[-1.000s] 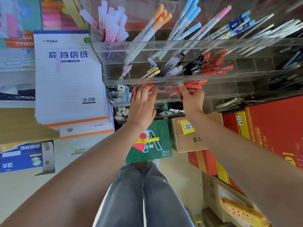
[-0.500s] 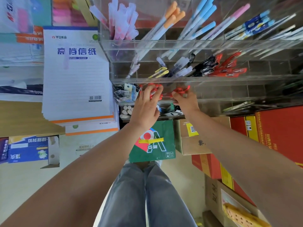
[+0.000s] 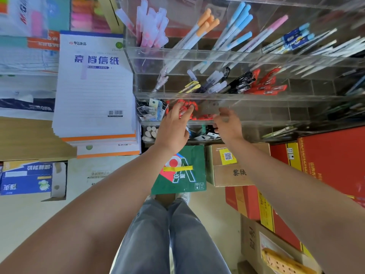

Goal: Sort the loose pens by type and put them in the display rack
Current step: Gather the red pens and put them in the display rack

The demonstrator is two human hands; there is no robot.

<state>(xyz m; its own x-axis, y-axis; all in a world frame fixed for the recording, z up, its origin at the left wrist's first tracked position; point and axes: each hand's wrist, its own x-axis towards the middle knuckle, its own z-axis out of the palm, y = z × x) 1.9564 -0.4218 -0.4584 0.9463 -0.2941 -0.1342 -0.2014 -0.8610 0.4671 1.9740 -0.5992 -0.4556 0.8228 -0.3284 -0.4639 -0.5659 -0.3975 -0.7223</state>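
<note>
Right hand [image 3: 227, 126] shifted left, blurred, grip unclear; flat left hand [image 3: 173, 128] touches red pens [image 3: 192, 106].

A pale, plain floor [image 3: 35, 214] fills the lower left of the frame under bright, even light. At the left edge lies a brown wooden shelf [image 3: 25, 139], with a stack of lined writing pads [image 3: 92, 91] beside it and a blue box [image 3: 25, 177] below. At centre a green carton [image 3: 183, 175] stands on the floor, touching a brown cardboard box [image 3: 233, 175]. Red cartons [image 3: 331, 161] are piled along the right side.
</note>
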